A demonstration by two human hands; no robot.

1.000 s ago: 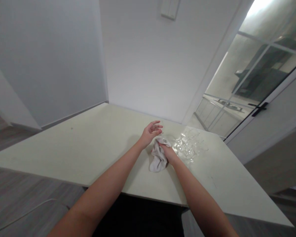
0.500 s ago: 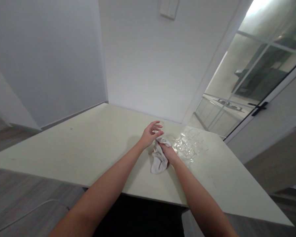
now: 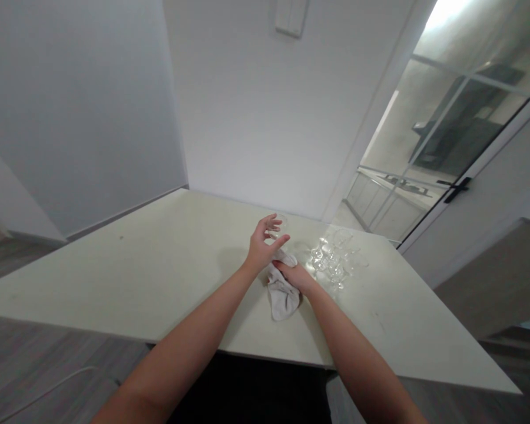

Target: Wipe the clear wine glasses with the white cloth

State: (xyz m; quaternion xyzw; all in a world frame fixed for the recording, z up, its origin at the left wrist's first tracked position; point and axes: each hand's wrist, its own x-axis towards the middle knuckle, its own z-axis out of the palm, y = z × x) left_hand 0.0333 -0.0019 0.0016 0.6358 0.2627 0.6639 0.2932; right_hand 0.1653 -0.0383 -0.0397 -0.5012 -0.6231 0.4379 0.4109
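My left hand is raised just above the pale table, its fingers curled around a small clear glass that is hard to make out. My right hand sits right beside it, gripping a crumpled white cloth. The cloth's upper end reaches up under the left hand and its lower end lies on the table. Several clear stemmed glasses stand in a group just right of my hands.
White walls meet at the table's far corner. A glass-panelled door with a black handle stands at the right. Grey wood flooring shows below the table's near edge, with a thin white cable on it.
My left hand went from open fingers to closing around the clear glass. The right hand and cloth shifted slightly left, up against the left hand. The view drifted a little.
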